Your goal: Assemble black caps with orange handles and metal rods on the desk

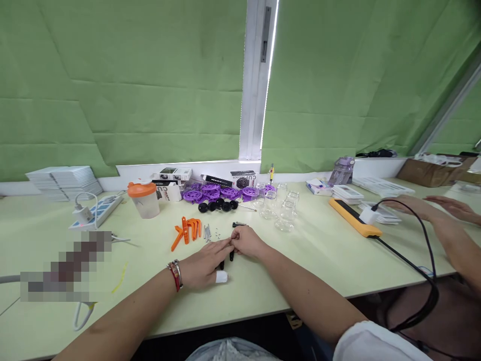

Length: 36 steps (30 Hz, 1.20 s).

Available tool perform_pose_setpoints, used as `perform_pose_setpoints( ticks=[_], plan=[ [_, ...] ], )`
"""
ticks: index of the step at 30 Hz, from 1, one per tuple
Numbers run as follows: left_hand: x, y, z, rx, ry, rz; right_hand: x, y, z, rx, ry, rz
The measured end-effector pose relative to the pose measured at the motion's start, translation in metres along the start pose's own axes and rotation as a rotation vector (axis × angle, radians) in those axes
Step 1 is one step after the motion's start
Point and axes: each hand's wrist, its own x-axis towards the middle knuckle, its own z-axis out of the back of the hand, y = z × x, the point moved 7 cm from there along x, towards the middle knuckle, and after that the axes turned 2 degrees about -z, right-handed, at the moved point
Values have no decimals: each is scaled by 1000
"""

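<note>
Both my hands meet at the middle of the pale green table (308,250). My left hand (205,263), with a bandaged thumb and bracelets at the wrist, pinches a small black part (222,264). My right hand (246,241) is closed on another small black part (232,255) right beside it. Just beyond my fingers lie several silver screws (207,232), orange plastic pieces (187,230) and a small black comb-like part (239,224).
Further back are purple wheels (214,191), black balls (218,205), clear glass jars (280,208), an orange-lidded shaker cup (143,199) and small boxes (171,174). A power strip (98,210) lies left, an orange one (353,217) with a black cable right. Another person's hands (447,206) rest far right.
</note>
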Motion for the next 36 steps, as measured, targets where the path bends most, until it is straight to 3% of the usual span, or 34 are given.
perform_pose_setpoints(
  ticks=[6, 13, 19, 22, 25, 27, 31, 36],
  plan=[
    [4, 11, -17, 141, -28, 35, -2, 3, -2, -65, 38, -32],
    [12, 24, -22, 184, -47, 32, 6, -6, -4, 52, -4, -52],
    [13, 22, -20, 214, -63, 62, 10, -8, -6, 91, 6, -22],
    [13, 20, -18, 211, -63, 87, 11, -2, 7, -37, -57, 39],
    [14, 22, -17, 187, -73, 115, 10, 12, 37, -306, -299, 177],
    [14, 26, -17, 169, -88, 136, 11, 14, 51, -468, -391, 182],
    [16, 33, -19, 161, -80, 171, 19, 2, 60, -608, -370, 89],
    [17, 35, -18, 168, -78, 144, 26, -7, 57, -640, -329, 61]
  ],
)
